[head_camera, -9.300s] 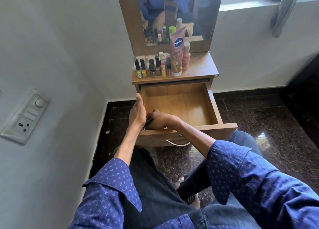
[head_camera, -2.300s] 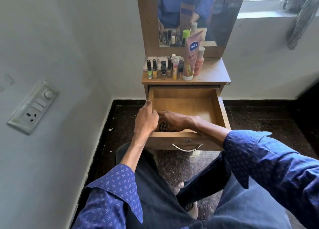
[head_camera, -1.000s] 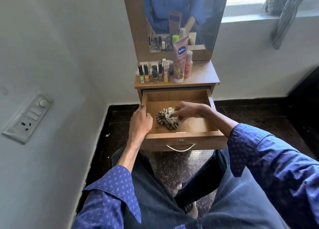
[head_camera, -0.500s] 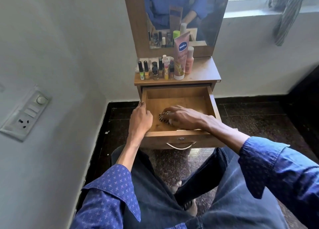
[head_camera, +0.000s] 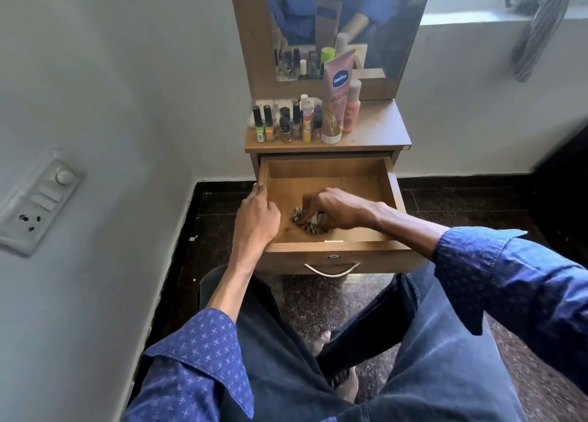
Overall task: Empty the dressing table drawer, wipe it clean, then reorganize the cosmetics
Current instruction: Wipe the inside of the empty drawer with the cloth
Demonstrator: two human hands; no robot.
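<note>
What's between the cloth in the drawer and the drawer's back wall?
Only bare wooden drawer floor, in the head view: nothing lies between the patterned cloth under the right hand and the back wall.

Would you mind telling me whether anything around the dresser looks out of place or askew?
Nothing looks spilled or damaged. The bottles stand upright on the dresser top, and the right hand presses a striped cloth on the drawer floor. Only a striped garment hanging off the window ledge looks untidy.

Pink tube on dressing table top: "Vaseline" in blue badge, below it partly readable "Gluta-Hy".
</note>
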